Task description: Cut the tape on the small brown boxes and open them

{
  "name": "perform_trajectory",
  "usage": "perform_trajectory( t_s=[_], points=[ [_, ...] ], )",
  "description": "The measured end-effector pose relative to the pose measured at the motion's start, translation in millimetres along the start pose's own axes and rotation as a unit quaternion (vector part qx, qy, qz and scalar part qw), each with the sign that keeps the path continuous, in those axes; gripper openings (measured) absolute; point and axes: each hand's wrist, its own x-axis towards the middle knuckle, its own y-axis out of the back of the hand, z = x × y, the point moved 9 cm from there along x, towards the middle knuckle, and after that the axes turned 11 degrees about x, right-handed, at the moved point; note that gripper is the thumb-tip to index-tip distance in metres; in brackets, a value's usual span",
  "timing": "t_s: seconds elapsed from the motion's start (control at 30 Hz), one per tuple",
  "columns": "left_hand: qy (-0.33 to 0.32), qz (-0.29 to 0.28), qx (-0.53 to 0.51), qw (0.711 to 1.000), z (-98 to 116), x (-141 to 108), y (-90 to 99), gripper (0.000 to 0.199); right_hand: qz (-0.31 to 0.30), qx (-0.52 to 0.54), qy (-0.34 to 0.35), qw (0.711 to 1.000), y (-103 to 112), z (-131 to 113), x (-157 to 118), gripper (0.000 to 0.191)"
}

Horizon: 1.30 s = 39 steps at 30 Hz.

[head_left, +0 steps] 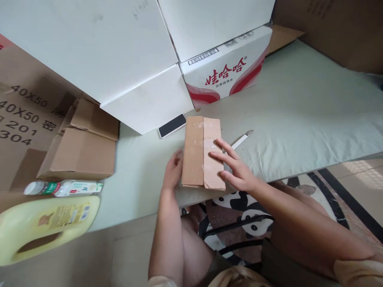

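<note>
A small brown cardboard box (pixel 194 153) lies near the front edge of the table, a seam running lengthwise down its top face and pale scuff marks along it. My left hand (pixel 172 170) is at the box's left side with bent fingers, partly hidden by the box. Across the right part of the top face rest the spread fingers of my right hand (pixel 236 169). Just beyond that hand lies a white utility knife (pixel 241 141) with its blade end pointing away. Behind the box is a flat dark panel with a white rim (pixel 172 126).
Large white boxes (pixel 146 99) and a white carton with red print (pixel 227 77) stand at the back. On the left are brown cartons (pixel 86 153), a plastic bottle (pixel 64 188) and a yellow jug (pixel 50 223). A pale green cloth (pixel 299 111) covers the table.
</note>
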Motion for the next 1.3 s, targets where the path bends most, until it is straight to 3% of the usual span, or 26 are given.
perform_trajectory(
  t_s=[0.1, 0.2, 0.3, 0.37, 0.43, 0.53, 0.63, 1.07, 1.3],
  points=[
    [-0.154, 0.036, -0.028, 0.987, 36, -7, 7.7, 0.055, -0.032, -0.020, -0.019, 0.999, -10, 8, 3, 0.055],
    [-0.256, -0.014, -0.045, 0.965, 58, -18, -0.3, 0.047, -0.027, -0.032, -0.031, 0.999, -11, 10, 6, 0.054],
    [-0.251, 0.004, -0.071, 0.965, 55, -16, 2.7, 0.041, 0.064, -0.099, -0.106, 0.987, 12, 23, 5, 0.050],
    [-0.240, 0.018, -0.084, 0.967, 50, -13, 5.3, 0.039, 0.095, -0.192, -0.190, 0.958, 28, 40, 1, 0.045],
    [-0.233, 0.019, -0.090, 0.968, 46, -11, 6.3, 0.038, 0.065, -0.293, -0.247, 0.921, 35, 55, -2, 0.041],
    [-0.228, 0.013, -0.093, 0.969, 44, -11, 6.3, 0.037, 0.008, -0.402, -0.282, 0.871, 36, 69, -3, 0.036],
    [-0.226, 0.012, -0.098, 0.969, 45, -12, 6.2, 0.038, -0.011, -0.439, -0.305, 0.845, 35, 74, -2, 0.033],
    [-0.214, 0.001, -0.097, 0.972, 45, -14, 7.6, 0.037, -0.007, -0.430, -0.247, 0.868, 20, 75, 0, 0.028],
    [-0.216, 0.006, -0.091, 0.972, 46, -14, 5.6, 0.037, -0.014, -0.431, -0.250, 0.867, 19, 76, 0, 0.029]
  ],
)
